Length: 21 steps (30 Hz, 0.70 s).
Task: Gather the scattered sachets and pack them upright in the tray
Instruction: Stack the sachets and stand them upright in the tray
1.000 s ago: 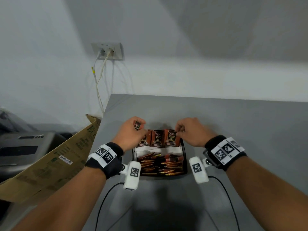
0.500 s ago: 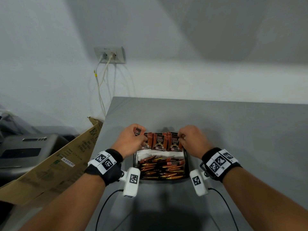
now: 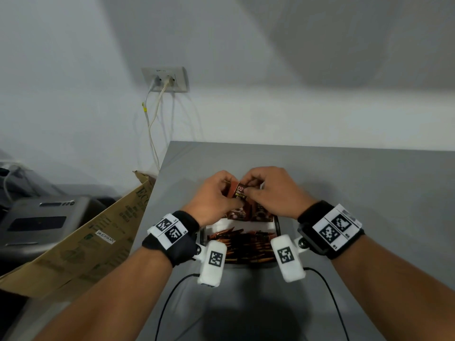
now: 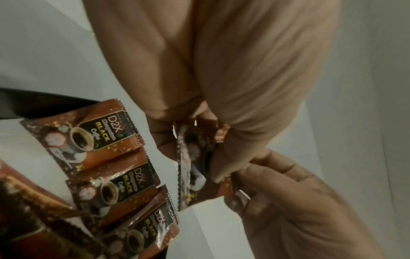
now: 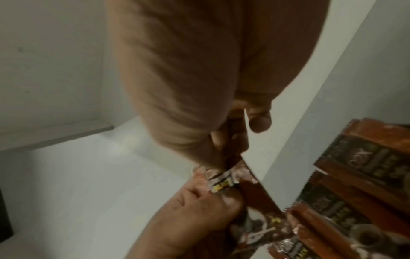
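Note:
Both hands meet over the far end of the black tray (image 3: 277, 226). My left hand (image 3: 229, 193) and right hand (image 3: 250, 189) pinch the same brown coffee sachet (image 3: 239, 191) and hold it above the tray. The left wrist view shows the left fingers round this sachet (image 4: 191, 157), while the right hand (image 4: 241, 185) pinches its corner. Several sachets (image 4: 97, 135) stand upright in a row along the tray's far end; the right wrist view shows that row (image 5: 366, 168) too. More sachets (image 3: 242, 243) lie packed in the tray's near part.
The grey table (image 3: 357, 183) ends at its left edge beside an open cardboard box (image 3: 98, 232) and a grey machine (image 3: 37, 220). A wall socket (image 3: 165, 78) with two cables sits behind. Black wrist-camera cables (image 3: 170, 296) trail over the near tabletop.
The hands were apart at the two ends of the upright row. They have come together in the middle, and the right hand now also pinches the sachet that the left hand held.

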Tool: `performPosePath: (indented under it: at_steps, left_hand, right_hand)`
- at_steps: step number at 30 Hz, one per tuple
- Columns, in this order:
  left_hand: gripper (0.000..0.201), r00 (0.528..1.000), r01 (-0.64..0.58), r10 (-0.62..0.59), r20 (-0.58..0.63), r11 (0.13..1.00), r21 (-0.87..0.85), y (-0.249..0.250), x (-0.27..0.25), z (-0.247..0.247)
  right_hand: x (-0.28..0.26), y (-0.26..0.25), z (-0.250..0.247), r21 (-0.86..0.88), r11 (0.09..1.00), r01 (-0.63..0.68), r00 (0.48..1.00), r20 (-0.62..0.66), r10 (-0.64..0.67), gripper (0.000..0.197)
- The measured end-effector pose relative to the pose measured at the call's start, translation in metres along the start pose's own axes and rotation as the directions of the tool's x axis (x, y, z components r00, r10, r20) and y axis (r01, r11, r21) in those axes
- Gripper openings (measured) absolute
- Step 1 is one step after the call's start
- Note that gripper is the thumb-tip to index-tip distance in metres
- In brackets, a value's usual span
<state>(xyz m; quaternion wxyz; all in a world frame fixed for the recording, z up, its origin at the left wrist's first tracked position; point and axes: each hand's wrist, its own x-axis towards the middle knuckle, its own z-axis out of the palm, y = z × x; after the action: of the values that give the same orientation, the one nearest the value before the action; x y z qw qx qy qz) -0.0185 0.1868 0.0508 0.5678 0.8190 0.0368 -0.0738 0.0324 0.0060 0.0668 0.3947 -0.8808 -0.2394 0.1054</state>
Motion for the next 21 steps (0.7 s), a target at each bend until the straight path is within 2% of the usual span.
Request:
performPosePath:
  at_steps: [3, 6, 11, 21]
  left_hand:
    - [0.035, 0.99, 0.069, -0.069, -0.123, 0.998, -0.003, -0.007, 0.001, -0.009]
    - [0.026, 0.974, 0.126, -0.117, -0.194, 0.991, 0.036, -0.023, -0.005, -0.023]
    - [0.011, 0.974, 0.146, -0.116, -0.195, 0.978, 0.15, -0.044, -0.016, -0.032]
    - [0.012, 0.974, 0.167, -0.136, -0.179, 0.97, 0.175, -0.055, -0.022, -0.039]
  right_hand:
    - [0.009, 0.002, -0.004, -0.1, 0.994, -0.041, 0.999, -0.013, 0.04, 0.01]
    - [0.014, 0.009, 0.005, -0.255, 0.965, -0.063, 0.99, 0.108, 0.093, 0.011]
    - [0.022, 0.014, 0.037, -0.462, 0.886, 0.015, 0.972, 0.214, 0.095, 0.017]
    - [0.028, 0.015, 0.047, -0.558, 0.827, 0.065, 0.96, 0.26, 0.1, 0.029]
